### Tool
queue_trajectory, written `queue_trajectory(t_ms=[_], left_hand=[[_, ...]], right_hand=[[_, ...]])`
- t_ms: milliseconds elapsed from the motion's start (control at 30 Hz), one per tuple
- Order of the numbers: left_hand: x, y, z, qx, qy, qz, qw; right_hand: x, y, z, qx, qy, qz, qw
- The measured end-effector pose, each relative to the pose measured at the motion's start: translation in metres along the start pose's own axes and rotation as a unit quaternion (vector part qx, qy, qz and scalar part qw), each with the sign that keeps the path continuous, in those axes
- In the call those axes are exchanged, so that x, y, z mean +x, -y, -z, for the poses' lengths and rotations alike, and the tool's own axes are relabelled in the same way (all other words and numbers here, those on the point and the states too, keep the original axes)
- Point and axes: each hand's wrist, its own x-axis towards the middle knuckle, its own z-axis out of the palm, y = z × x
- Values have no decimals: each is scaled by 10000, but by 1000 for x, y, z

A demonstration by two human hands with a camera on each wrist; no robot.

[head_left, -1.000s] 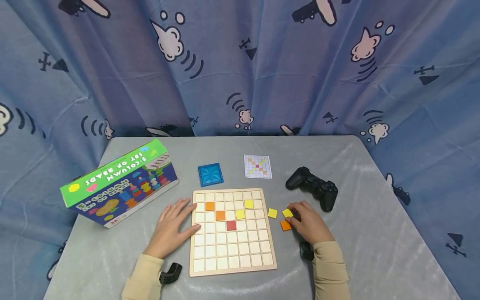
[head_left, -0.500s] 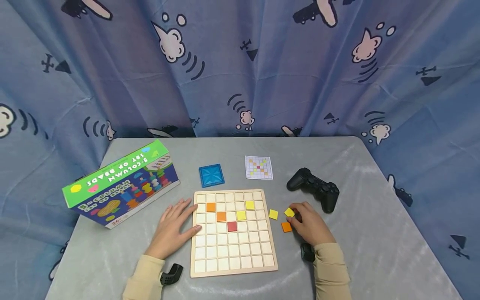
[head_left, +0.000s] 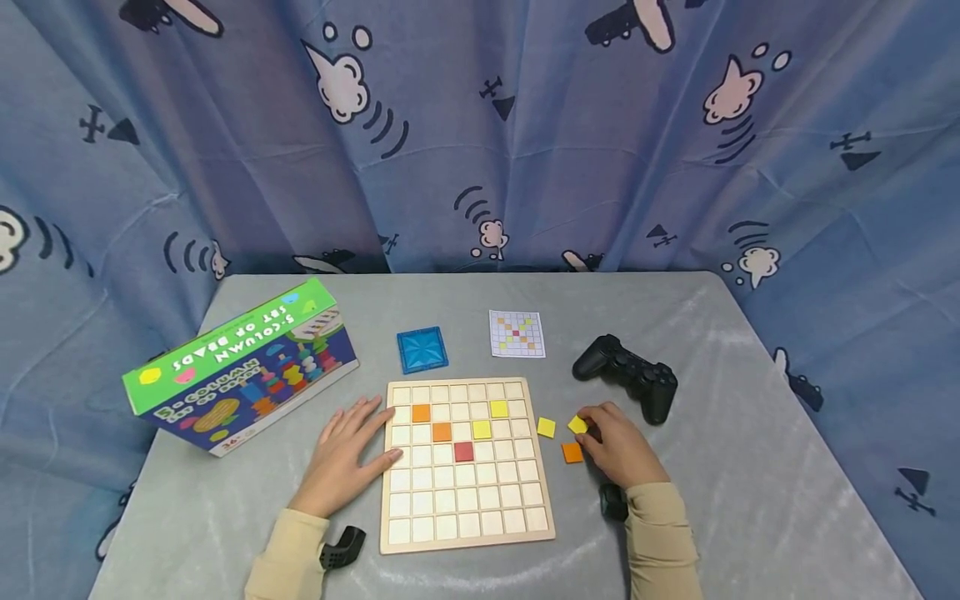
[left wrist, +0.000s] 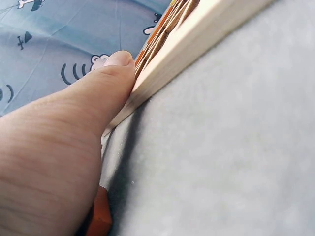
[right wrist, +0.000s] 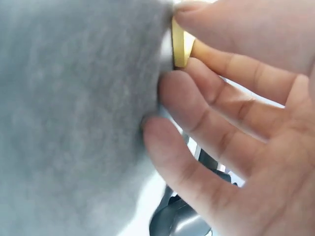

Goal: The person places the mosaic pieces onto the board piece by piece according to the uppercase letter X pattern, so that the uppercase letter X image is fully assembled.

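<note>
The wooden grid board (head_left: 467, 550) lies flat in the middle of the table in the head view. Its squares are pale, apart from two orange, two yellow and one red tile (head_left: 463, 452). My left hand (head_left: 341, 462) is spread at the board's left edge, with thumb and forefinger touching the frame; the left wrist view shows the thumb (left wrist: 110, 81) against its side. Right of the board, my right hand (head_left: 621, 448) pinches a yellow tile (head_left: 577, 425) between thumb and forefinger, low over the table. Another yellow tile (head_left: 546, 427) and an orange tile (head_left: 572, 453) lie close by.
Behind the board lie a blue square tray (head_left: 422, 350) and a card with a coloured grid pattern (head_left: 517, 334). A black game controller (head_left: 625, 377) sits beyond my right hand. At the left stands a green and blue box (head_left: 240, 367). A curtain hangs behind the table.
</note>
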Motion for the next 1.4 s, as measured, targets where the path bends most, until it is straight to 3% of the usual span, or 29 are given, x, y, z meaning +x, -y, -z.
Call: queue_trajectory(t_ms=[267,500,867,1400], left_hand=[[0,-1,1,-17,62,51,10000],[0,-2,1,-28,43,53,10000],[0,-1,1,-36,29,40,10000],[0,-2,2,-52,44,30,10000]], right_hand=[[-2,17,0,-134,-88,213,9996],[-4,42,-5,-298,-344,851,9953],[-3,83,-19,-365,-338,1793,9825],[-6,126,-38,-370,309,2468,9679]])
